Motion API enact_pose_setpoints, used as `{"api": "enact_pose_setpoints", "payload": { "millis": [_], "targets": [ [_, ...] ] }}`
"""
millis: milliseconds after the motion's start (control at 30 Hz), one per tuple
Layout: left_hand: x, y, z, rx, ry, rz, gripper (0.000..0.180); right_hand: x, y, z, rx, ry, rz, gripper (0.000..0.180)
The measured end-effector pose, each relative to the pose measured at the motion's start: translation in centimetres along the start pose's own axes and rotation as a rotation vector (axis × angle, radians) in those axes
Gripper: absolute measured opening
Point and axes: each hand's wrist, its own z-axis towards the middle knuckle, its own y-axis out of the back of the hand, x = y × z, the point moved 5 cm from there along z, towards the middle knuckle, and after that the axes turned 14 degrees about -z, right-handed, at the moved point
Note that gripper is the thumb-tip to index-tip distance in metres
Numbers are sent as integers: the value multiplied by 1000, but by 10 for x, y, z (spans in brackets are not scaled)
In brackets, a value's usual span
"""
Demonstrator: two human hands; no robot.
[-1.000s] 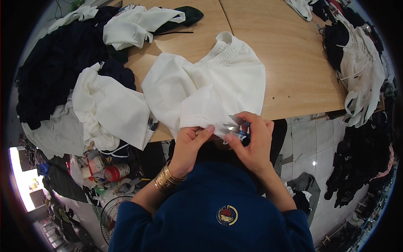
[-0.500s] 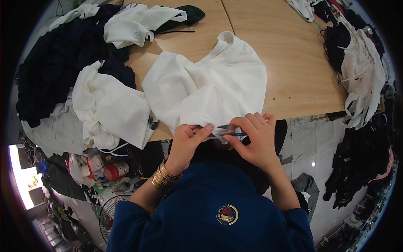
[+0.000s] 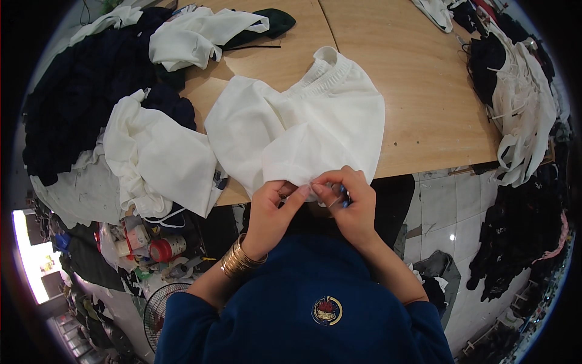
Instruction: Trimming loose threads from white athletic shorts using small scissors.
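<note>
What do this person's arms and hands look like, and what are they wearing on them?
Both hands are bare, with no gloves. The left hand has a stack of gold bangles around the wrist. The right hand shows no bangles or watch. Dark blue sleeves are pushed up, leaving the forearms uncovered. The same blue top carries a small round badge in red and gold.

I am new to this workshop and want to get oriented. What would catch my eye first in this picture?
First, the white garment spread on the wooden table, with its near edge pinched by the left hand and the right hand at the table's front edge. The right hand also holds a small blue tool, mostly hidden. To the left lies a dark pile of clothes with more white pieces beside it.
</note>
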Motion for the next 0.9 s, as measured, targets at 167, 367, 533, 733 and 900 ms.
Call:
{"api": "enact_pose_setpoints", "payload": {
  "millis": [167,367,533,733,900],
  "targets": [
    [-1,2,-9,-158,-267,-76,22,-12,-7,-1,138,-412,493,11],
    [5,6,-13,-220,-386,-73,22,-8,-7,1,158,-400,546,11],
    [4,7,-10,-220,-307,-132,22,-9,-9,2,171,-440,542,11],
    [17,15,-24,-278,-451,-86,19,-7,-15,4,215,-462,509,10],
    [18,17,-23,-290,-507,-70,17,-7,-20,5,231,-466,510,10]
  ]
}}
